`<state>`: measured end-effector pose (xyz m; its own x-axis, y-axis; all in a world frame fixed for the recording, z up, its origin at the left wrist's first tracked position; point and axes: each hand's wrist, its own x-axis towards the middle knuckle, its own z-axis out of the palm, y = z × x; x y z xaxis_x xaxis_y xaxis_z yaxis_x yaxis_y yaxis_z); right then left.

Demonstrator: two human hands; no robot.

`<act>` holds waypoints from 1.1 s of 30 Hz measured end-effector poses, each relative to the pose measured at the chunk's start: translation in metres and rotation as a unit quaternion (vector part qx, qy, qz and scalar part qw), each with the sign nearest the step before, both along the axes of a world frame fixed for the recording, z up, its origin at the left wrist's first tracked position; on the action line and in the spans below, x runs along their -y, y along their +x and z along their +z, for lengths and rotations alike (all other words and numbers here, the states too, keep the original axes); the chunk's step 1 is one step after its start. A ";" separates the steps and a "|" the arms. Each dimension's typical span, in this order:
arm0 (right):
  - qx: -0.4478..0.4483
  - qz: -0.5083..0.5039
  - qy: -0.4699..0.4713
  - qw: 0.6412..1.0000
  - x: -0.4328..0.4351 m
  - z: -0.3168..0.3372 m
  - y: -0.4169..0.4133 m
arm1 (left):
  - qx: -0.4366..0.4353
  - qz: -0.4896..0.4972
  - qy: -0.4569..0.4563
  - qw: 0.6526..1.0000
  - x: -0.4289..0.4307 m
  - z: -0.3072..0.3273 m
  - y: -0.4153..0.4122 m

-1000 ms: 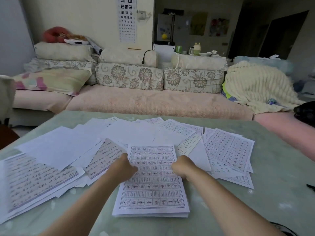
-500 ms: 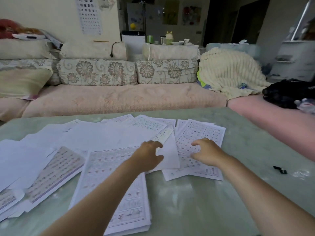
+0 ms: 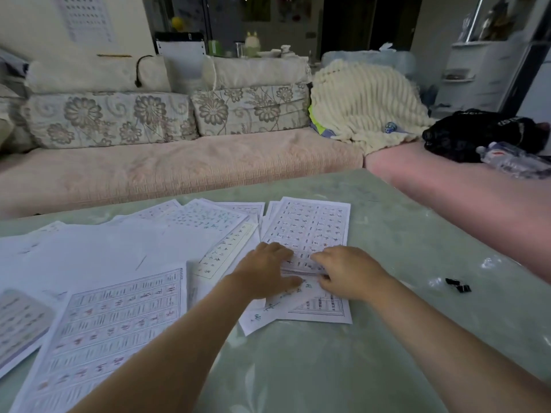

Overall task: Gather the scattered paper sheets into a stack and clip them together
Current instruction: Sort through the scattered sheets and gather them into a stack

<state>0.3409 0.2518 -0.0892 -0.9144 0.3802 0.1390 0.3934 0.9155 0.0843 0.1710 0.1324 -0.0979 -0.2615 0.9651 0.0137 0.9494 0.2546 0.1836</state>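
Printed and blank paper sheets (image 3: 125, 248) lie scattered over the pale green table (image 3: 343, 371). A thicker gathered stack (image 3: 113, 329) with printed grids lies at the near left. At the right end of the spread is a small overlapping group of printed sheets (image 3: 310, 228). My left hand (image 3: 265, 272) and my right hand (image 3: 351, 272) are side by side on that group's near part, fingers on top and thumbs at the slightly raised near edge, pinching it. Two small black binder clips (image 3: 458, 285) lie on the table to the right of my right hand.
A pink-covered sofa (image 3: 179, 165) with floral cushions runs along the table's far edge and down its right side. A cream blanket (image 3: 363, 105), a black bag (image 3: 477, 132) and a plastic bottle (image 3: 512, 159) lie on it. Clear plastic scraps (image 3: 489, 262) lie near the clips.
The view has swung right. Both hands left the gathered stack and moved to the right-hand group of sheets, where the left hand has joined the right at the near edge.
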 end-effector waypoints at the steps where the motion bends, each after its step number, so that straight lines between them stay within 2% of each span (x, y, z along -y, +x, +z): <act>1: -0.001 0.004 0.009 1.000 -0.001 -0.002 -0.002 | -0.014 -0.003 0.022 1.000 -0.002 0.000 0.000; 3: -0.038 -0.008 0.004 0.999 -0.007 -0.007 -0.005 | -0.047 -0.022 0.059 0.997 -0.005 0.002 0.001; 5: -0.141 -0.036 -0.067 0.987 -0.015 -0.007 -0.004 | -0.080 -0.053 0.069 0.993 -0.010 0.004 0.001; 7: -0.250 -0.046 -0.150 0.955 -0.018 0.001 -0.001 | -0.097 -0.076 0.090 0.988 -0.014 0.003 0.001; 10: -0.306 -0.109 -0.261 0.909 -0.017 0.015 0.001 | -0.100 -0.037 0.145 0.984 -0.018 0.001 0.004; 11: -0.333 -0.155 -0.312 0.876 -0.018 0.020 0.001 | -0.082 -0.010 0.160 0.984 -0.018 0.002 0.005; 12: -0.376 -0.210 -0.371 0.823 -0.021 0.026 0.001 | -0.060 0.010 0.176 0.982 -0.017 0.003 0.007; 14: -0.441 -0.297 -0.530 0.660 -0.029 0.036 0.006 | -0.019 0.008 0.201 0.979 -0.014 0.005 0.012; 15: -0.438 -0.310 -0.609 0.584 -0.034 0.038 0.011 | 0.014 -0.004 0.206 0.978 -0.012 0.005 0.017; 16: -0.418 -0.310 -0.664 0.536 -0.038 0.039 0.017 | 0.045 -0.017 0.198 0.979 -0.009 0.005 0.021; 17: -0.388 -0.310 -0.692 0.524 -0.039 0.038 0.023 | 0.063 -0.028 0.172 0.983 -0.007 0.005 0.026; 18: -0.358 -0.322 -0.686 0.545 -0.040 0.034 0.027 | 0.074 -0.037 0.140 0.987 -0.005 0.006 0.030; 20: -0.301 -0.384 -0.576 0.656 -0.045 0.021 0.033 | 0.138 -0.039 0.103 0.984 -0.003 0.009 0.035; 21: -0.287 -0.407 -0.515 0.698 -0.045 0.018 0.036 | 0.185 -0.030 0.105 0.977 -0.004 0.011 0.034; 22: -0.280 -0.417 -0.476 0.722 -0.045 0.016 0.037 | 0.201 -0.012 0.118 0.972 -0.006 0.013 0.030; 24: -0.277 -0.407 -0.453 0.743 -0.047 0.013 0.040 | 0.119 0.046 0.121 0.984 -0.015 0.011 0.014; 26: -0.265 -0.398 -0.454 0.752 -0.051 0.010 0.040 | 0.015 0.112 0.032 0.993 -0.023 0.006 -0.004; 27: -0.258 -0.398 -0.446 0.759 -0.053 0.008 0.040 | -0.009 0.128 -0.024 0.991 -0.026 0.004 -0.012; 29: -0.256 -0.396 -0.408 0.781 -0.057 0.002 0.038 | -0.035 0.095 -0.094 0.990 -0.030 0.002 -0.017; 31: -0.270 -0.384 -0.381 0.797 -0.057 -0.001 0.036 | -0.051 0.045 -0.081 0.994 -0.029 0.003 -0.009; 33: -0.265 -0.382 -0.368 0.805 -0.055 -0.002 0.034 | 0.001 0.024 0.010 1.000 -0.023 0.004 0.006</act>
<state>0.3751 0.3071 -0.0912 -0.2610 0.9614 -0.0872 0.6683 0.1148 -0.7350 0.1767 0.1556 -0.0940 -0.3071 0.9511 0.0326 0.9358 0.2956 0.1921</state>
